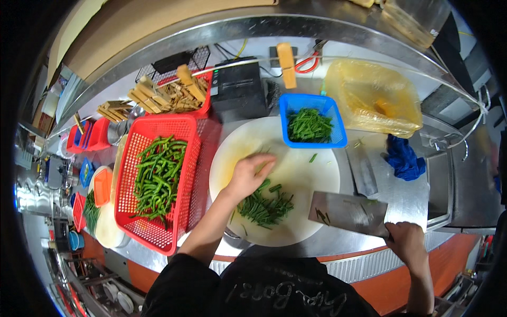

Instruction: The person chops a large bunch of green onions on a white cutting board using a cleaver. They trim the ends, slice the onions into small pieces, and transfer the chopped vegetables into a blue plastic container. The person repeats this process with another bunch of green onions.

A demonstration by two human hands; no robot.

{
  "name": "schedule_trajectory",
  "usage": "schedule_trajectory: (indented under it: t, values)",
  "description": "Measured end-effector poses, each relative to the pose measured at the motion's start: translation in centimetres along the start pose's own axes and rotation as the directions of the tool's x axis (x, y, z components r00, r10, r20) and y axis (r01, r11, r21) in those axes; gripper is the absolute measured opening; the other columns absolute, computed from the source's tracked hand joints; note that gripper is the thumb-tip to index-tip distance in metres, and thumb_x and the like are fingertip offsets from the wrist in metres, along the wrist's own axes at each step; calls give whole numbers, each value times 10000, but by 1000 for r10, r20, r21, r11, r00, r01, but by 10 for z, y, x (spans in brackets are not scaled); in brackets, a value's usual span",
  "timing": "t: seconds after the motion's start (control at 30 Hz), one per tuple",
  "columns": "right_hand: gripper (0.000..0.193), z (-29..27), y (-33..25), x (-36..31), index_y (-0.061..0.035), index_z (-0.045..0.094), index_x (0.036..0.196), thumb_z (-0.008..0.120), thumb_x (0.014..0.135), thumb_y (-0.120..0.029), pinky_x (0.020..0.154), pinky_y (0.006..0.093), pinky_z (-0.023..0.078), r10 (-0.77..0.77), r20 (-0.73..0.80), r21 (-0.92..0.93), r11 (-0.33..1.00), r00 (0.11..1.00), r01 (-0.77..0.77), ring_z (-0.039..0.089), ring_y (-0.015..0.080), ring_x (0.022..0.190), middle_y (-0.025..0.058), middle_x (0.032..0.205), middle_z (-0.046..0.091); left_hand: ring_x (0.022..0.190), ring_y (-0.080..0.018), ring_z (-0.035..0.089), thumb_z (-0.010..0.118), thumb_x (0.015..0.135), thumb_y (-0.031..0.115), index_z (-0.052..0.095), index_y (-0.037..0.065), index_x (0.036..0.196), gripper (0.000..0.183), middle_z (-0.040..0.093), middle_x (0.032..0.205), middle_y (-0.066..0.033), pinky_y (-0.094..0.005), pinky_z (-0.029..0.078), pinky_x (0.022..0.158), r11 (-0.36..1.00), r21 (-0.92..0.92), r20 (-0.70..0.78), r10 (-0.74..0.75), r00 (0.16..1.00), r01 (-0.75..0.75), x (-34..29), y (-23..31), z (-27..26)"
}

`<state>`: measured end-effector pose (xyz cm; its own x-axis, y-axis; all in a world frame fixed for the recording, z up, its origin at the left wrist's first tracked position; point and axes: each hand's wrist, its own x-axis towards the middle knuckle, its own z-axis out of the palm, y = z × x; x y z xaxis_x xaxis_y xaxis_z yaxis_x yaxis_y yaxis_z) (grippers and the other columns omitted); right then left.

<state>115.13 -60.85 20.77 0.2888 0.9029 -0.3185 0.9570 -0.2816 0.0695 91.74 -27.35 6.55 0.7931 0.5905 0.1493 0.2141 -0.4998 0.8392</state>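
A round white cutting board [309, 211] lies in front of me with a pile of chopped green stalks [266, 207], likely chives, at its near side. Just above that pile is my left hand [250, 174], thumb and fingers apart, holding nothing that I can see. My right hand [406, 240] grips the handle of a wide cleaver [348, 212]. Its blade reaches over the board's right edge, with a few green bits stuck to it. A blue basket [341, 141] of cut green stalks [309, 124] sits at the board's far edge.
Left of the board stands a tall red basket [194, 153] of green peppers [161, 177]. Another knife [363, 169] and a blue cloth [404, 159] lie to the right, near a sink [440, 187]. Behind are a black machine [237, 87], a yellow plastic bag [372, 98] and clothespins [166, 92].
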Motion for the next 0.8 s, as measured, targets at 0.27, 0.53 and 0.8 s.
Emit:
schedule_trajectory:
  t: [0.27, 0.53, 0.8]
  values:
    - [335, 30, -52, -7, -39, 571, 950, 735, 690, -171, 565, 355, 472, -83, 21, 196, 977, 996, 77, 600, 236, 629, 87, 683, 596, 1263, -385, 328, 723, 711, 374, 451, 180, 1312, 688, 408, 1353, -133, -570, 231, 1002, 903, 430, -22, 44, 999, -30, -100, -9, 26]
    - [350, 74, -129, 35, -42, 559, 1005, 680, 734, -227, 588, 367, 501, -95, -135, 364, 921, 986, 139, 613, 254, 684, 84, 713, 586, 1076, -339, 489, 735, 703, 212, 613, 59, 1094, 437, 527, 1183, -144, -415, 399, 907, 932, 362, -311, 108, 944, 13, -85, 7, 57]
    - [388, -9, -93, 37, -28, 566, 1023, 697, 717, -227, 522, 352, 469, 73, -376, 226, 974, 924, 15, 580, 226, 594, 79, 652, 543, 1014, -339, 529, 684, 744, 136, 641, 41, 998, 274, 568, 1124, -155, -406, 435, 875, 908, 286, -391, 403, 828, -307, 33, 67, 31]
